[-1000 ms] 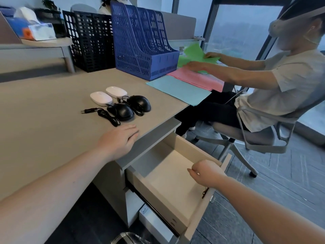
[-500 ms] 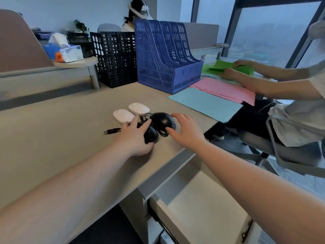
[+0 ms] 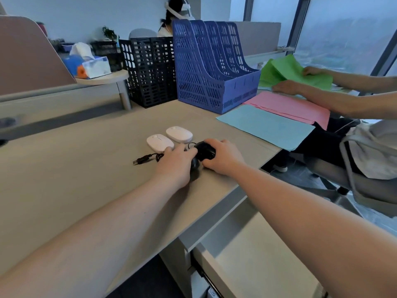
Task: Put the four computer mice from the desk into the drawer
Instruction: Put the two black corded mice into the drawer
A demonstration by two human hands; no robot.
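Observation:
Two white mice, the near one (image 3: 159,142) and the far one (image 3: 179,134), lie side by side on the desk (image 3: 75,179). Just in front of them are two black wired mice. My right hand (image 3: 222,157) is closed around the right black mouse (image 3: 205,150). My left hand (image 3: 175,163) covers the left black mouse (image 3: 194,163), of which only a dark edge shows. A black cable with a USB plug (image 3: 139,160) trails left. The open drawer (image 3: 253,254) sits below the desk edge, partly hidden by my right forearm.
A blue file rack (image 3: 206,67) and a black one (image 3: 148,69) stand at the back. Light blue (image 3: 264,125), pink (image 3: 290,106) and green (image 3: 290,72) papers lie to the right, where a seated person handles them. A tissue box (image 3: 90,65) sits on a side shelf.
My right hand left the drawer front, rose to the desk and closed on the right black mouse. My left hand slid forward over the left black mouse.

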